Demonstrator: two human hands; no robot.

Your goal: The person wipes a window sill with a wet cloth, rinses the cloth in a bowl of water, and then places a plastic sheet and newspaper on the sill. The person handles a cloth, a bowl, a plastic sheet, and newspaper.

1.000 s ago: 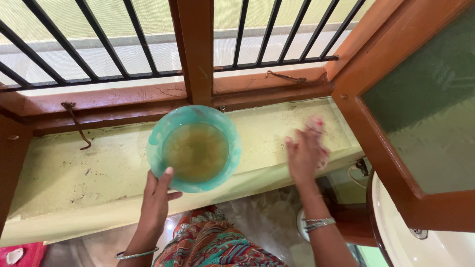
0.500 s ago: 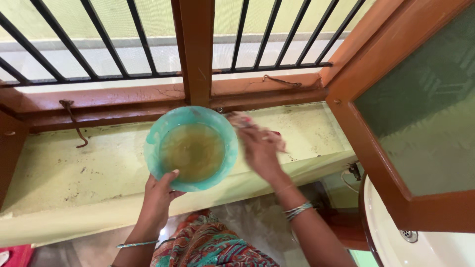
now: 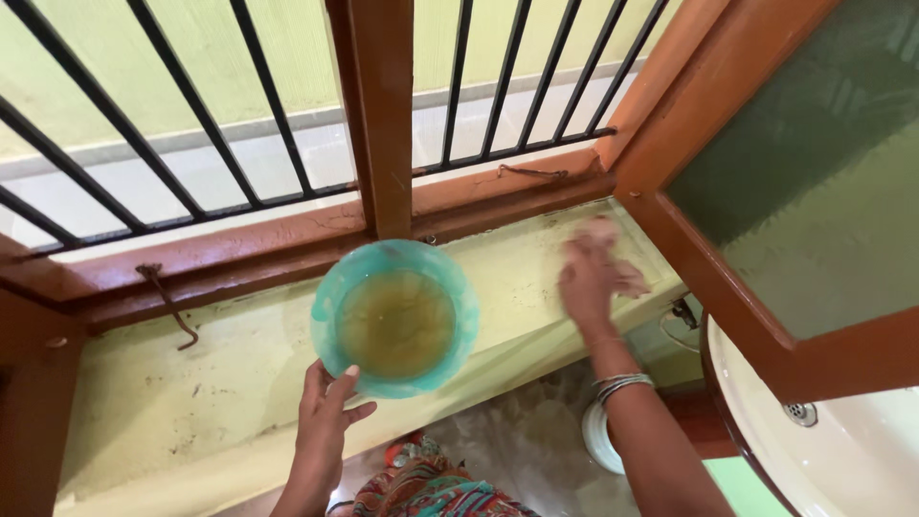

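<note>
The left hand has its fingers curled on the rim of a green bowl of dirty brown water on the window sill. The right hand presses a blurry cloth flat on the sill, wiping. Next, I think, the cloth needs dipping.

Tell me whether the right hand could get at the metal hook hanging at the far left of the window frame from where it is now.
Probably not: the right hand presses a cloth at the sill's right end, with the bowl between it and the hook.
</note>
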